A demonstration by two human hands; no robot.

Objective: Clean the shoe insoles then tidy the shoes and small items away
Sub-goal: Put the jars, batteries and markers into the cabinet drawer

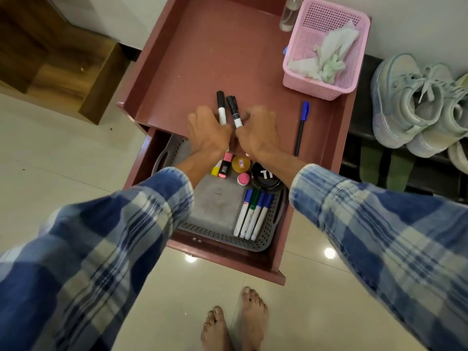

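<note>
A: What was judged done?
B: Shoes (410, 102) were seen racked at two o'clock.
A: And left?
B: A marker (221, 105) was held in the left grip (206, 133), a second marker (233, 108) in the right grip (258, 133); a blue pen (302, 125) lay at its three o'clock on the tabletop (202, 59).

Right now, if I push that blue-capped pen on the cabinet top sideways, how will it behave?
The blue-capped pen looks slim and round, so it would probably roll rather than slide. It seems stiff and light, likely easy to pinch up. Its lower end lies near the front edge of the cabinet top, so it might drop off.
</note>
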